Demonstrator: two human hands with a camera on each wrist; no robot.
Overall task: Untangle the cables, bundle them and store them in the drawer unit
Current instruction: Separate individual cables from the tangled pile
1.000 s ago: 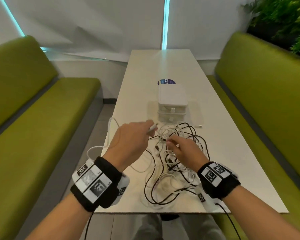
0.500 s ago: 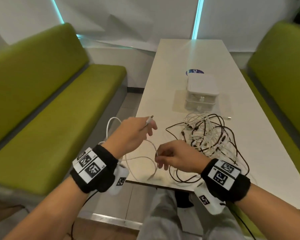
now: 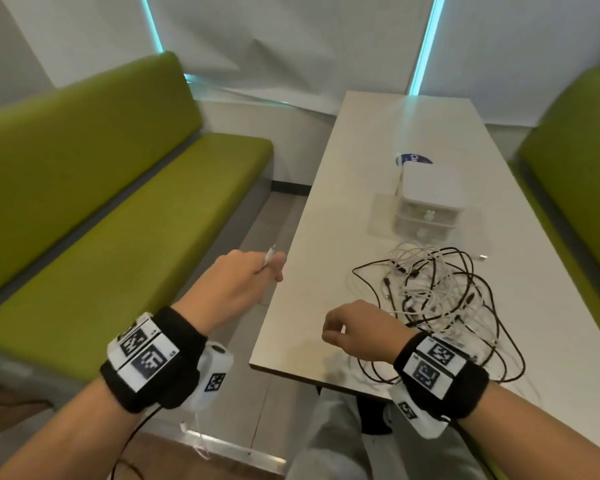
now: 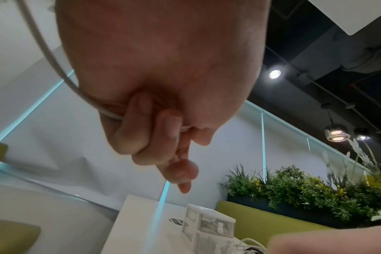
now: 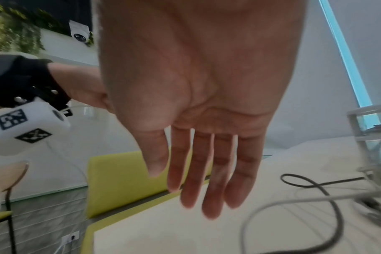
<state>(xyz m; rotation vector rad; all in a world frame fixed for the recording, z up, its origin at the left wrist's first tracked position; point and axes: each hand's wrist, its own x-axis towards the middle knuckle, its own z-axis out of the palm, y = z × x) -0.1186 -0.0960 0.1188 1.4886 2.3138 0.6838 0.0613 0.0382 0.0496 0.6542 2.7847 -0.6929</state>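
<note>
A white cable (image 4: 61, 75) is held in the left hand (image 3: 236, 289), with fingers curled around it and its plug poking out past the knuckles. Compared with a moment ago, this hand is now off the table's left edge, above the gap beside the green bench (image 3: 118, 220), and the white loops that trailed from it across the near table corner are no longer seen there. From this it is judged that one cable has been pulled free of the rest.

The right hand (image 5: 198, 120) is now empty; in the right wrist view its fingers are straight and close together, gripping nothing, where half a second ago they were pinched at a strand. It hovers over the near table (image 3: 343, 202) edge, just beside the tangle (image 3: 437, 292).

The tangle of black and white cables lies on the table, untouched by either hand. The drawer unit (image 3: 428, 206) stands just behind it, its drawers closed.

Coiling the freed cable is judged to be the likely next step; bundling and storing are not yet begun.
</note>
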